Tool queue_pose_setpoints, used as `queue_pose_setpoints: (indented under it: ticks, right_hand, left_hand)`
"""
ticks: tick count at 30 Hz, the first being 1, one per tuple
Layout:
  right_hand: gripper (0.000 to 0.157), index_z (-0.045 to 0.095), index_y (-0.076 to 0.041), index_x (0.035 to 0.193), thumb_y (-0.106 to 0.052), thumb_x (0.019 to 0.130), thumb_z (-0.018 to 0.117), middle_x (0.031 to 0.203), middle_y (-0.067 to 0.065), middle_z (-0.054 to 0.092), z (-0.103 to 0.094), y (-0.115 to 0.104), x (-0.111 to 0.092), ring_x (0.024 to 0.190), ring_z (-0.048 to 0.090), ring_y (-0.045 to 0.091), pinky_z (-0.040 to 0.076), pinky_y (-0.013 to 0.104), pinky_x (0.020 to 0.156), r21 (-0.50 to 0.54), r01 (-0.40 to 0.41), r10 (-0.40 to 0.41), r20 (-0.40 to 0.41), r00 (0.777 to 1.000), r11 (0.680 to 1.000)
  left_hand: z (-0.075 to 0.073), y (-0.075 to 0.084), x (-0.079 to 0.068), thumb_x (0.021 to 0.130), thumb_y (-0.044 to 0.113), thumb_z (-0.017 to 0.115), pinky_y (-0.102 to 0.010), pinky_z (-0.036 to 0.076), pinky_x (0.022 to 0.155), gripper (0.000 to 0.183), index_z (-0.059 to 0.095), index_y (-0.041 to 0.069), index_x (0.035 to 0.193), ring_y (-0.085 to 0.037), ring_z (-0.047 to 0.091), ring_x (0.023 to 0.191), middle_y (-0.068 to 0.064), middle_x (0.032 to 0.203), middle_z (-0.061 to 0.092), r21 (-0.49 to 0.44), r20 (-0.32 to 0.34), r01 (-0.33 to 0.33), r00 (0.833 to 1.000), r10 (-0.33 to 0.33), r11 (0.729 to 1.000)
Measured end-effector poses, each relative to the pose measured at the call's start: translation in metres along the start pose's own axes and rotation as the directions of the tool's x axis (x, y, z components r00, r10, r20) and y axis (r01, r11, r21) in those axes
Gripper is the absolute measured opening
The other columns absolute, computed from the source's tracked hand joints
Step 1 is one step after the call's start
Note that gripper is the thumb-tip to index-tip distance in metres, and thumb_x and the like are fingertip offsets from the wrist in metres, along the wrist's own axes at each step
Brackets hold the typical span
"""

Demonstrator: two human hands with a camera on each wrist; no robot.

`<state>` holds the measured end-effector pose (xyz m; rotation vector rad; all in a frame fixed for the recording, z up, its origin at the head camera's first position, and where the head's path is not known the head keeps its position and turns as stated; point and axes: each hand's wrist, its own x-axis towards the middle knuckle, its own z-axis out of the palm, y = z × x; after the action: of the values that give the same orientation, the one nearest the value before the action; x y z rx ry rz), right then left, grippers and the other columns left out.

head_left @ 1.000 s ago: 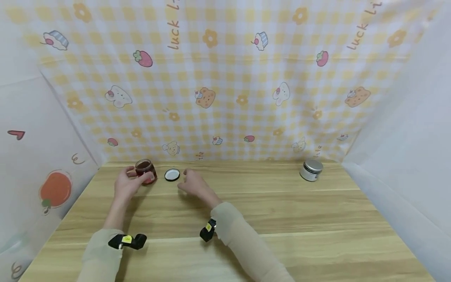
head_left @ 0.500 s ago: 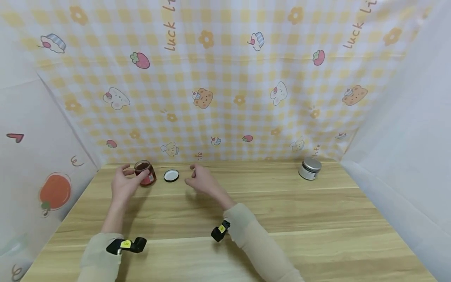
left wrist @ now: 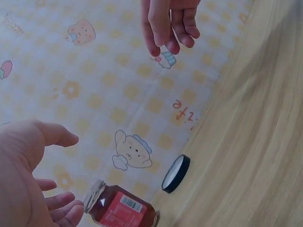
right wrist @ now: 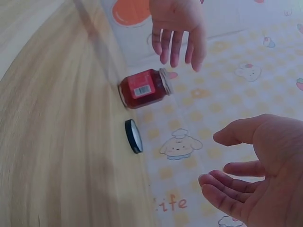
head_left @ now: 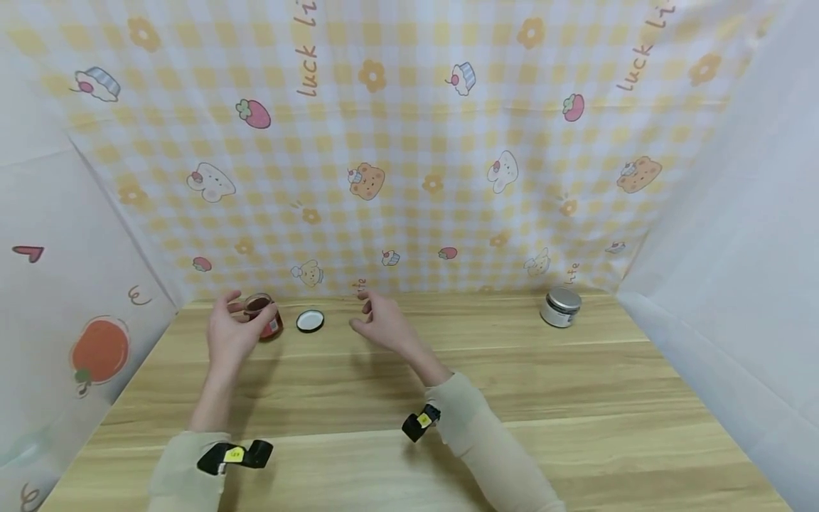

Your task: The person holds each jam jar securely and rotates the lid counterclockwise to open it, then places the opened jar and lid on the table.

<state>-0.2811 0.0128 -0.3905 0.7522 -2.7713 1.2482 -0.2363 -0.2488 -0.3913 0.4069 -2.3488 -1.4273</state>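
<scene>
An uncapped glass jar (head_left: 271,328) of dark red contents, with a red label (left wrist: 124,211), stands upright at the table's back left. Its black-rimmed lid (head_left: 310,321) lies just to the right, white inside facing up. My left hand (head_left: 232,333) hovers beside and above the jar, thumb and fingers spread; both wrist views show a gap between them and the glass. To the right of the lid, my right hand (head_left: 386,324) is raised over the table with loosely bent fingers and nothing in them.
A second jar (head_left: 560,308), silver-lidded with a pale label, stands at the back right of the wooden table (head_left: 512,398). Behind the table hangs a yellow-checked cloth (head_left: 409,142). White sheets (head_left: 723,284) flank both sides.
My right hand has moved away from the lid, to the right. My left hand has come off the jar and risen slightly. The jar and lid stay in place.
</scene>
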Motion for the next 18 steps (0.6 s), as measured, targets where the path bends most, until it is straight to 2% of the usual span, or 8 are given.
queue_pose_setpoints:
  ticks: [4, 11, 15, 18]
  right_hand:
    - [0.052, 0.053, 0.002, 0.139, -0.017, 0.094, 0.068, 0.112, 0.016, 0.063, -0.006, 0.002, -0.005, 0.084, 0.061, 0.016, 0.052, 0.03, 0.075, -0.008, 0.028, -0.028, -0.006, 1.0, 1.0]
    - [0.053, 0.052, 0.001, 0.141, -0.019, 0.094, 0.068, 0.114, 0.015, 0.06, -0.018, 0.003, -0.014, 0.097, 0.063, 0.032, 0.052, 0.033, 0.077, -0.006, 0.052, -0.052, -0.033, 0.998, 0.999]
    - [0.054, 0.052, 0.0, 0.141, -0.021, 0.094, 0.068, 0.115, 0.015, 0.06, -0.023, 0.006, -0.019, 0.099, 0.062, 0.034, 0.052, 0.035, 0.077, -0.014, 0.061, -0.061, -0.045, 0.997, 0.998]
    - [0.054, 0.052, -0.001, 0.141, -0.022, 0.094, 0.069, 0.116, 0.015, 0.06, -0.026, 0.009, -0.022, 0.099, 0.062, 0.034, 0.052, 0.036, 0.078, -0.024, 0.067, -0.068, -0.056, 0.996, 0.997]
  left_hand:
    - [0.003, 0.007, -0.006, 0.091, 0.03, 0.073, -0.015, 0.042, 0.066, 0.076, 0.037, 0.001, 0.151, -0.034, 0.054, 0.114, -0.026, 0.137, 0.051, -0.018, 0.005, -0.027, 1.0, 0.027, 0.999]
    - [0.012, 0.017, -0.014, 0.092, 0.03, 0.073, -0.033, 0.044, 0.086, 0.073, 0.04, 0.001, 0.15, -0.033, 0.053, 0.114, -0.023, 0.133, 0.053, -0.03, 0.026, -0.064, 0.998, 0.065, 0.998]
    - [0.019, 0.021, -0.016, 0.092, 0.031, 0.073, -0.041, 0.043, 0.095, 0.074, 0.038, 0.0, 0.15, -0.035, 0.053, 0.117, -0.024, 0.134, 0.051, -0.026, 0.049, -0.066, 0.997, 0.068, 0.997]
    - [0.024, 0.023, -0.018, 0.093, 0.032, 0.072, -0.045, 0.043, 0.096, 0.075, 0.038, 0.0, 0.15, -0.036, 0.051, 0.117, -0.024, 0.136, 0.049, -0.03, 0.074, -0.072, 0.994, 0.074, 0.997]
